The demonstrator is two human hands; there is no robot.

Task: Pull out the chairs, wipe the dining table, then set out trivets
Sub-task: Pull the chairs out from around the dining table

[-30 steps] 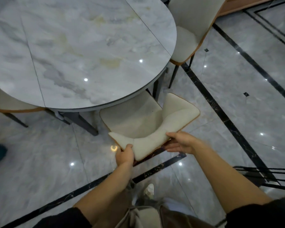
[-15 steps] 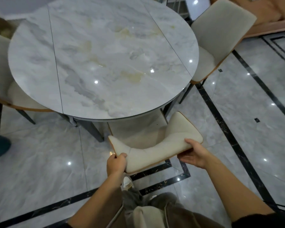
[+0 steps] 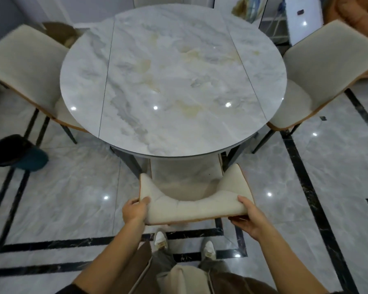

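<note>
Chair-pulling stage at the dining set: I have the left grip (image 3: 135, 211) and the right grip (image 3: 248, 219) each wrapped round an end of the near chair (image 3: 193, 206), thumbs on top of its curved cream backrest and fingers behind and beneath it. The front of the chair's seat sits under the edge of the round worktop (image 3: 172, 81), between two dark table legs, with my shoes just behind it on the floor (image 3: 306, 198). I judge this to be the first step of the task, with wiping and trivets not yet begun; no cloth or trivet shows in view. The next move calls for a straight, level draw toward me, keeping the chair clear of the table legs on either side while I step back to make room. The chair is padded, pale, edged in orange-brown, and looks light enough for two hands. The left chair (image 3: 23, 66) and right chair (image 3: 323, 66) stand tucked against the marble-patterned top, which carries yellowish marks that could be veining or stains. A dark bin (image 3: 15, 152) stands by the left chair.
</note>
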